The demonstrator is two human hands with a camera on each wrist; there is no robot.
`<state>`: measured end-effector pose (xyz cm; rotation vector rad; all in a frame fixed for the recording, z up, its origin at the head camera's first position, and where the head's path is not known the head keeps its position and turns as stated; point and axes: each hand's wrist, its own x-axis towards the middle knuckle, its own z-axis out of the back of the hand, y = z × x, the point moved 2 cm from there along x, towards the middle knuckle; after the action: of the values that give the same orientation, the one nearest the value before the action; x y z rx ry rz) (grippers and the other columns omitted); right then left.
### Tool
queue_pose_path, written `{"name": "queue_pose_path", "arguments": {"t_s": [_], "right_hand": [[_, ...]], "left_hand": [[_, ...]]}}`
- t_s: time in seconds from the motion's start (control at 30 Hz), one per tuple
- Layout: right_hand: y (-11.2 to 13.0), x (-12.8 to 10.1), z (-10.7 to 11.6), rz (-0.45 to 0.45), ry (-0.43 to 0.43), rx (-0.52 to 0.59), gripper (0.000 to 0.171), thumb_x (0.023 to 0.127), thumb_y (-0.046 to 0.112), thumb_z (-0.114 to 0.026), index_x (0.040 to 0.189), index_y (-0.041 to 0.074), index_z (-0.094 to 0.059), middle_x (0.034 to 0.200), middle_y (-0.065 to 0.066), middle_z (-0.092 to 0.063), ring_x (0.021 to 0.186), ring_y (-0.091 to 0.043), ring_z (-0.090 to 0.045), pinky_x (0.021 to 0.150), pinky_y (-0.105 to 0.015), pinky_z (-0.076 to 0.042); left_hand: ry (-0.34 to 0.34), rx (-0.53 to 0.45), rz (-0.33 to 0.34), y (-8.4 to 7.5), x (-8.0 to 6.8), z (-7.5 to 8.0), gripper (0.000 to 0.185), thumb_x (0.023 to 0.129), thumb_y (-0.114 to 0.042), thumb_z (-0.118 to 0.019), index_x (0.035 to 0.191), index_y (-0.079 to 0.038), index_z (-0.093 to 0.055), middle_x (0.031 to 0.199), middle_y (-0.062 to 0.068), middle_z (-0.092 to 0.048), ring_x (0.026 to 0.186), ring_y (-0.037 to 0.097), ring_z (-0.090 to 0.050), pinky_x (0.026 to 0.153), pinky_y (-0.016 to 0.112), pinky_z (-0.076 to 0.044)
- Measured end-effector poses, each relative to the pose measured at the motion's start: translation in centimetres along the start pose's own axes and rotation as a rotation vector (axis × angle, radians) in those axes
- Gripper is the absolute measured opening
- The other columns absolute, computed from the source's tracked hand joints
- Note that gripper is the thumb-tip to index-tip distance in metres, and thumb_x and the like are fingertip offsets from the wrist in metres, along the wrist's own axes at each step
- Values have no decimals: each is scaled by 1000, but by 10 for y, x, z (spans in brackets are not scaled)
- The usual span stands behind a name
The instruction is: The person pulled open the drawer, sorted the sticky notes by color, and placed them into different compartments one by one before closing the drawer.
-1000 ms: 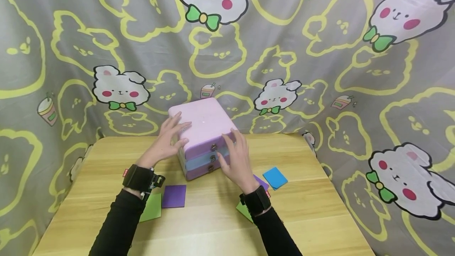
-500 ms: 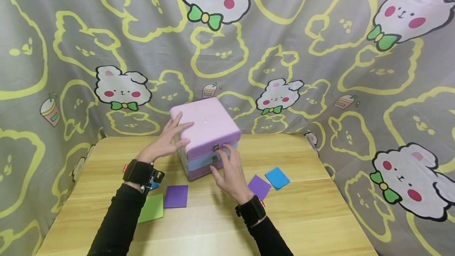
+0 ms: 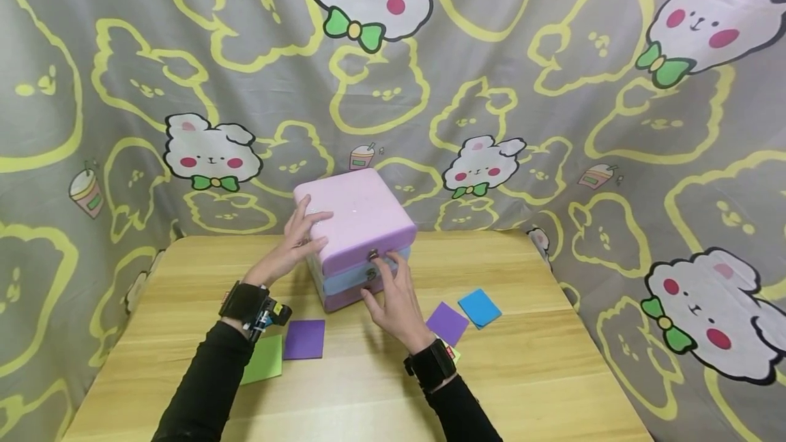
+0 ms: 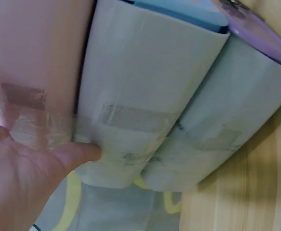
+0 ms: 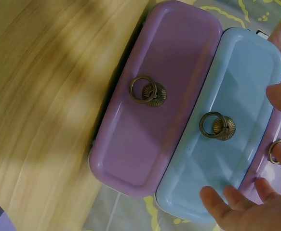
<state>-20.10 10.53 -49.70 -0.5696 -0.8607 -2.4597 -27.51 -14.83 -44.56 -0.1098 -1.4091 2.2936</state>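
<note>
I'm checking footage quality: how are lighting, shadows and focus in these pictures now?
Head view: bright, pale glare on the near tabletop; left wrist view: dimmer, with the drawer box looking soft; right wrist view: soft shadows on that tabletop, pale reflections on the blue drawer front.

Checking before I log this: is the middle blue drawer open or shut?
Looks shut: its blue front sits level with the purple front below.

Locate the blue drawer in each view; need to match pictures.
Head: just below picture centre, the blue drawer is the middle one of three stacked fronts.
Left wrist: top, right of centre; only a strip of its front shows.
Right wrist: right of centre, front facing the camera.
Shared landmark: the bottom purple drawer, next to it on the table side.
</note>
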Motion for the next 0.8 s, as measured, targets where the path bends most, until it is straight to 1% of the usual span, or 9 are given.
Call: {"name": "queue_pose_path", "arguments": {"t_s": [0.13,0.2,0.27,0.4,0.5,0.6,0.67,0.73,0.8], "right_hand": [[-2,0,0,-24,15,25,58,91,21,-74,141,10,-46,149,-24,-33,136,-39,-45,110,-54,-49],[-3,1,0,-21,7,33,57,90,20,-75,139,11,-47,147,-24,-34,134,-39,-47,109,-53,-50],[-3,1,-1,-8,-9,42,55,89,19,-75,136,10,-48,145,-24,-35,132,-39,-48,108,-54,-51],[-2,3,-1,1,-21,72,51,89,18,-76,131,9,-49,140,-23,-37,126,-36,-52,106,-53,-52],[-1,3,0,-1,-32,90,48,88,17,-77,127,8,-50,136,-22,-38,117,-33,-57,100,-48,-56],[1,3,1,-11,-34,97,44,88,18,-77,122,8,-50,133,-21,-39,107,-29,-60,90,-43,-60],[1,3,2,-22,-30,99,42,88,18,-77,119,8,-50,131,-20,-39,102,-27,-60,87,-41,-61],[1,3,1,-31,-29,102,40,88,18,-77,115,9,-50,129,-18,-39,100,-25,-59,86,-39,-60],[0,4,1,-30,-30,111,39,88,17,-77,114,9,-50,127,-17,-40,100,-25,-60,88,-39,-60]], "left_hand": [[-57,-3,-12,1,1,-6,50,100,-35,-58,149,-29,-46,171,-9,21,157,32,23,115,83,-8],[-82,-11,-6,-1,0,-9,50,100,-34,-58,148,-27,-46,171,-8,20,157,32,23,115,82,-8],[-102,-15,-1,-6,-1,-11,50,100,-31,-57,148,-23,-46,171,-4,20,156,36,22,115,82,-7],[-106,-48,7,-25,-6,-11,51,100,-24,-56,149,-14,-45,172,7,19,155,43,23,115,82,-4],[-95,-53,11,-37,-9,-10,51,100,-21,-55,149,-10,-44,171,12,19,154,45,23,115,82,-3],[-98,-47,17,-41,-11,-9,51,101,-19,-55,149,-8,-44,171,13,18,154,43,23,116,82,-1],[-109,-44,14,-41,-11,-10,50,100,-19,-55,148,-7,-44,171,14,17,154,44,22,116,82,0],[-122,-44,6,-41,-12,-10,50,100,-18,-55,147,-6,-45,171,15,16,154,44,22,115,81,3],[-136,-48,-3,-42,-12,-11,50,99,-17,-56,147,-6,-45,171,15,16,154,44,22,115,81,5]]}}
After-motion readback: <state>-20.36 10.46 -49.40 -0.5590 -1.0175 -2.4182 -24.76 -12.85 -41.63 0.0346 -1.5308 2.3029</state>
